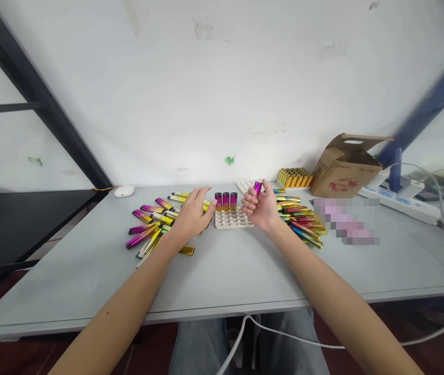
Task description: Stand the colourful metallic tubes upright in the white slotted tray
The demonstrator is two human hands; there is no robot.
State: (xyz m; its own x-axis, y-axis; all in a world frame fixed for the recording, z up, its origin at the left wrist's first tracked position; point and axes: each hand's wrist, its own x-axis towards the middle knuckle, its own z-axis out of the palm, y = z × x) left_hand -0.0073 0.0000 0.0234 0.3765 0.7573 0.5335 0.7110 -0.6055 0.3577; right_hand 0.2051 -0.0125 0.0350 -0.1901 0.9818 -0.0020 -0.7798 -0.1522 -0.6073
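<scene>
Three purple-and-gold lighters (226, 202) stand upright in a row in a white holed tray (234, 221). My right hand (263, 208) is closed around a purple lighter (258, 187), held upright above the tray's right side. Just left of the standing lighters is my left hand (194, 216). Its fingers are stretched out with the thumb apart, and the thumb tip is close to the leftmost lighter; I cannot tell whether they touch. Beneath and beside it lies a spread of loose shiny lighters (143, 237) in purple, gold and silver.
Right of the tray lies another loose pile of colourful lighters (304, 221). Behind are a second white tray (244, 186), a block of upright yellow lighters (295, 178) and an open cardboard box (347, 169). A power strip (402, 203) with white cables sits far right; a white case (124, 191) sits back left.
</scene>
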